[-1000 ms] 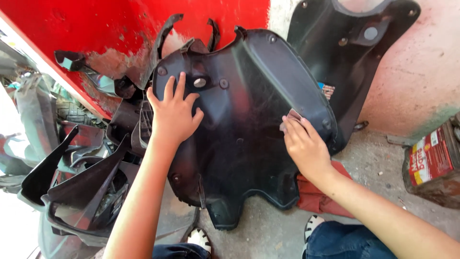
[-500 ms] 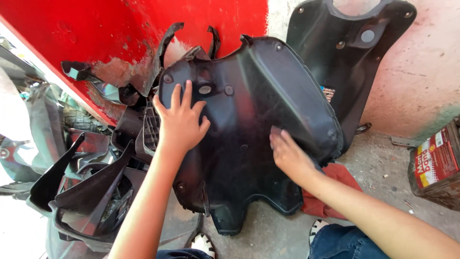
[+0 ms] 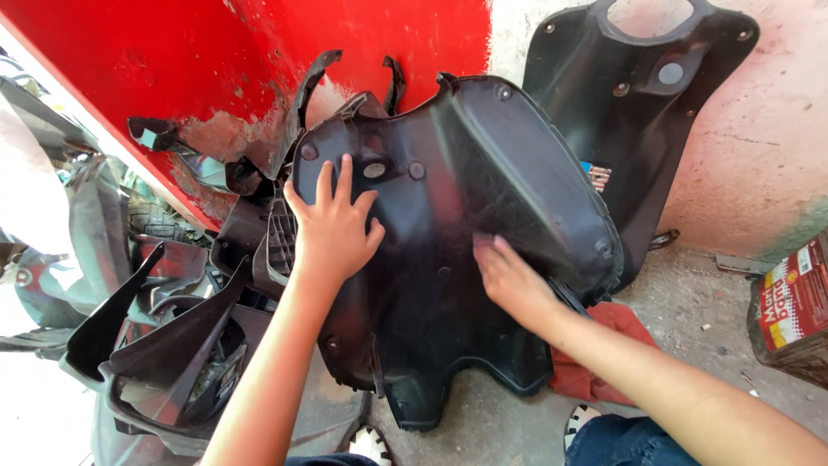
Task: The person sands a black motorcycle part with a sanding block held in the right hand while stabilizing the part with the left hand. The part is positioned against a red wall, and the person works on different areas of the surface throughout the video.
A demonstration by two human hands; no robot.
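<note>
A large black plastic scooter body panel (image 3: pixel 483 164) leans upright against the wall in front of me. My left hand (image 3: pixel 332 224) lies flat on its upper left part, fingers spread, just below two round holes. My right hand (image 3: pixel 509 276) presses flat against the panel's middle, fingers pointing up and left. Whether something thin is under the right palm I cannot tell. A red cloth (image 3: pixel 595 362) lies on the ground under my right forearm.
A second black panel (image 3: pixel 638 95) leans on the pale wall at the upper right. Several black plastic parts (image 3: pixel 164 336) are piled at the left below the red wall (image 3: pixel 172 60). A red-labelled can (image 3: pixel 798 302) stands at the right on the concrete floor.
My right hand has slid from the panel's right edge leftwards to its middle. My left hand has stayed on the upper left part. The camera has moved closer.
</note>
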